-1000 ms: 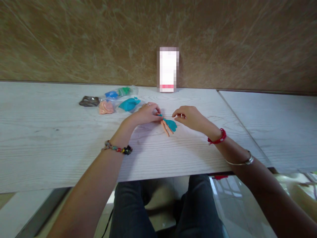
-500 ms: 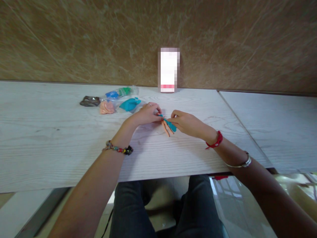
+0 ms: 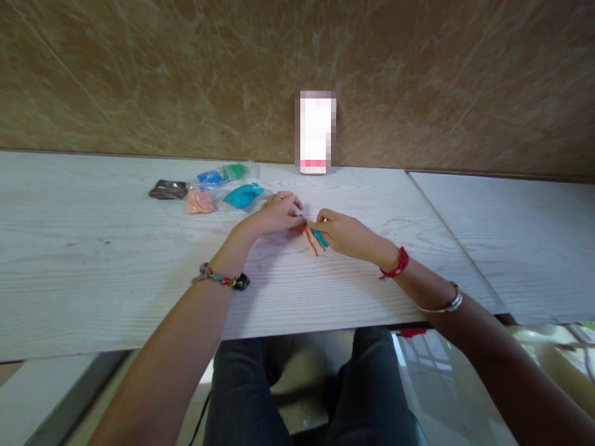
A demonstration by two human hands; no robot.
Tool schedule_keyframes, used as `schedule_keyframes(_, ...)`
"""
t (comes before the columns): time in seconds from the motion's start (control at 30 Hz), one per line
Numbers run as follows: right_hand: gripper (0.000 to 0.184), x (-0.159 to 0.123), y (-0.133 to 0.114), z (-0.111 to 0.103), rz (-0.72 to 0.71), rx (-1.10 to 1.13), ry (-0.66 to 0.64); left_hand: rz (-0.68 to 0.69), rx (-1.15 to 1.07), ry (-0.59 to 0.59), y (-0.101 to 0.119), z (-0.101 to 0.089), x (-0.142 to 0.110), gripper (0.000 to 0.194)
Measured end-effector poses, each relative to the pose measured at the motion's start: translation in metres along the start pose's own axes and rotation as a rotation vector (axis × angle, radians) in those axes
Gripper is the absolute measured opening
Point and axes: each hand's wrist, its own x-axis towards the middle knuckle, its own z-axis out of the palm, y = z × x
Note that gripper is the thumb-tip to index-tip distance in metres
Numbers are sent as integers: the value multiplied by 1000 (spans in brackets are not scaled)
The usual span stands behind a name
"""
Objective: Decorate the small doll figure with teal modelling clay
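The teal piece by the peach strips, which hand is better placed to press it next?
Right, I'd judge: the right hand already has its fingertips over the teal piece, while the left hand is at the upper end of the peach strips.

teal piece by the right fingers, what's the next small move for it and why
Probably a light press on the teal piece with the right hand, while the left hand steadies the upper end: the right fingers are at the teal piece, the left fingers are at that end, and the thin peach strips beside it look easy to bend.
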Motion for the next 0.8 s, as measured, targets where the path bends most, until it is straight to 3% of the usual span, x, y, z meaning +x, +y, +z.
schedule_keyframes(0.17,30,1,1,3,1,27,1,5,-42,3,3,-8,-5,21)
schedule_keyframes(0.57,34,2,7,-2,20,89,48,11,-24,-6,-2,-2,-2,26)
schedule_keyframes(0.8,33,-6,6,-10,-53,68,-59,-19,-4,-3,-3,2,-1,30)
